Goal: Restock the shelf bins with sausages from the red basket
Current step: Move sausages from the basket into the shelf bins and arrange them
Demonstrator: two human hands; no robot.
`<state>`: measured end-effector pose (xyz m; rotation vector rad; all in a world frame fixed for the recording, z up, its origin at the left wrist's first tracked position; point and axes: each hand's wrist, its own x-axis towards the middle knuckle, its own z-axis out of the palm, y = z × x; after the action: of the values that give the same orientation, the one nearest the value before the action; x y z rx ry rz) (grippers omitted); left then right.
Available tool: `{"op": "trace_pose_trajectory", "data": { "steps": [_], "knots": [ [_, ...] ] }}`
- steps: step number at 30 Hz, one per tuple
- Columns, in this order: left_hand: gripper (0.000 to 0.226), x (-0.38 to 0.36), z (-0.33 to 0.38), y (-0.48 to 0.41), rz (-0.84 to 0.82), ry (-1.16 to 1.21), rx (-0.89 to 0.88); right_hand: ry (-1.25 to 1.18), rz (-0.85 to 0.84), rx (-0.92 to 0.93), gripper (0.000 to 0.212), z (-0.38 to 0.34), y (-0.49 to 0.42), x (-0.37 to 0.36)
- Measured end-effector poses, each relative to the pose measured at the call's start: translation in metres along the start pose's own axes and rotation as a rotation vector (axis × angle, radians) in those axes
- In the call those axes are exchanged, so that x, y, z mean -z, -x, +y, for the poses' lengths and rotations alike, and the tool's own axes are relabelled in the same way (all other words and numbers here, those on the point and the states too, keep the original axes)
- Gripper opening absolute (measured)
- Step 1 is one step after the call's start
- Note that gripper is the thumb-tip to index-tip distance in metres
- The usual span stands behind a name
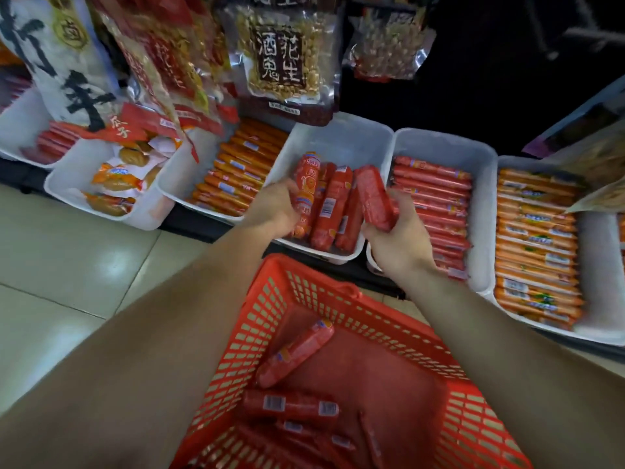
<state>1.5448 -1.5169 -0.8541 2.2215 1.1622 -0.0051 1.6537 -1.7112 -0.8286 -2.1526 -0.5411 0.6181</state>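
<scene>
The red basket [365, 309] stands on the floor right below me, with several red sausages [294, 353] lying in it. Straight ahead is a white shelf bin [341, 137] that holds a few thick red sausages [333, 206] standing side by side. My left hand [275, 206] grips the leftmost sausage in that bin. Over the bin's right edge, my right hand [397, 235] is closed around another thick red sausage [373, 196], tilted.
More white bins line the low shelf: thin red sausages [436, 198] at right, orange sausages [534, 245] further right, orange sausages [236, 174] left, packaged snacks [118, 177] far left. Peanut bags [284, 55] hang above. Tiled floor lies at left.
</scene>
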Motion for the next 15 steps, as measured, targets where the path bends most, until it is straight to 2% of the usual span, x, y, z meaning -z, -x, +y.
{"op": "trace_pose_trajectory", "data": {
  "steps": [4,9,11,15],
  "knots": [
    [0.024,0.002,-0.021,0.007,0.059,0.089,-0.016,0.066,0.083,0.050,0.063,-0.022,-0.031,-0.038],
    [0.015,0.011,-0.028,0.023,0.158,0.163,-0.043,0.640,-0.042,0.175,0.036,-0.015,-0.035,-0.076],
    [0.015,0.015,-0.029,0.028,0.169,0.151,-0.033,0.646,-0.024,0.180,0.032,-0.012,-0.029,-0.077],
    [0.017,0.029,-0.017,0.045,0.153,0.149,-0.052,0.450,-0.089,0.139,0.031,-0.014,-0.007,-0.054]
  ]
}}
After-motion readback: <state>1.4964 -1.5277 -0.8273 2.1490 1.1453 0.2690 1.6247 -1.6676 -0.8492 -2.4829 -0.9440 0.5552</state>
